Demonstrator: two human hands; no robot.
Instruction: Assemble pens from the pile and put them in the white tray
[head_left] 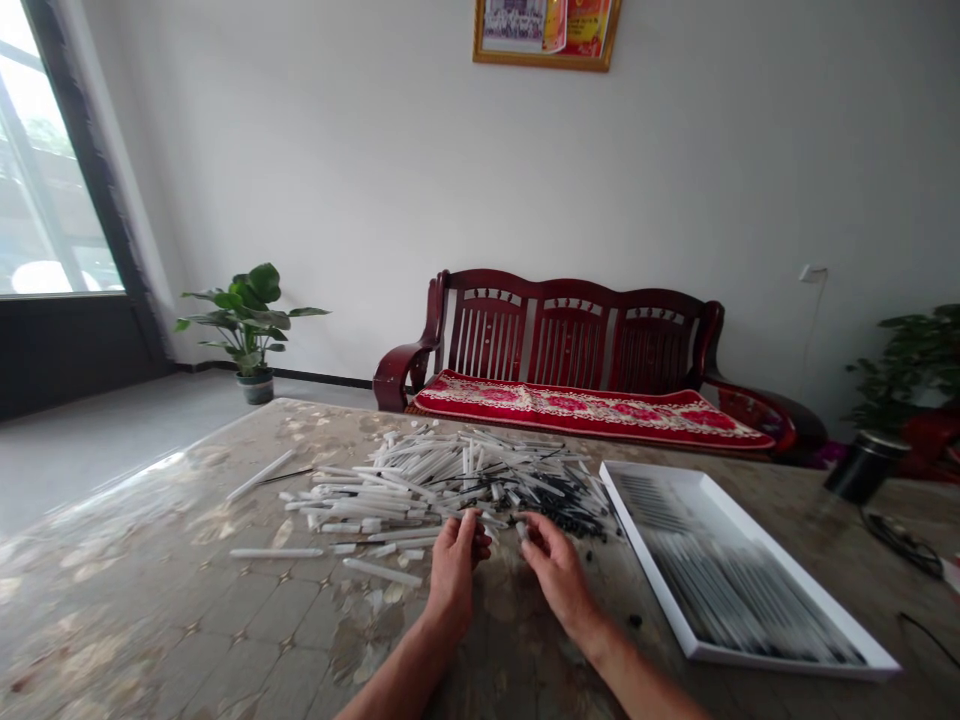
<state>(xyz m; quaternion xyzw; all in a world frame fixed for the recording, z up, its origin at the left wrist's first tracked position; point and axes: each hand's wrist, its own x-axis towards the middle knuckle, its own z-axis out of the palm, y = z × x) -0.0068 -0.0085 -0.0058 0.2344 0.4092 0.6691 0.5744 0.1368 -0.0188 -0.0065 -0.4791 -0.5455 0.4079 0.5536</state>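
A heap of white pen barrels (420, 480) and black pen parts (566, 505) lies on the patterned table (187, 560). My left hand (456, 560) rests at the heap's near edge, fingers curled round a thin white piece. My right hand (551, 565) is just to its right, fingertips pinching a small pale part near the black pieces. The two hands are a few centimetres apart.
A white tray (667, 620) holding rows of assembled pens lies to the right of my hands. A dark cup (862, 465) and a cable (900, 545) sit at the far right. Behind the table stand a wooden bench (570, 350) and potted plants (247, 320).
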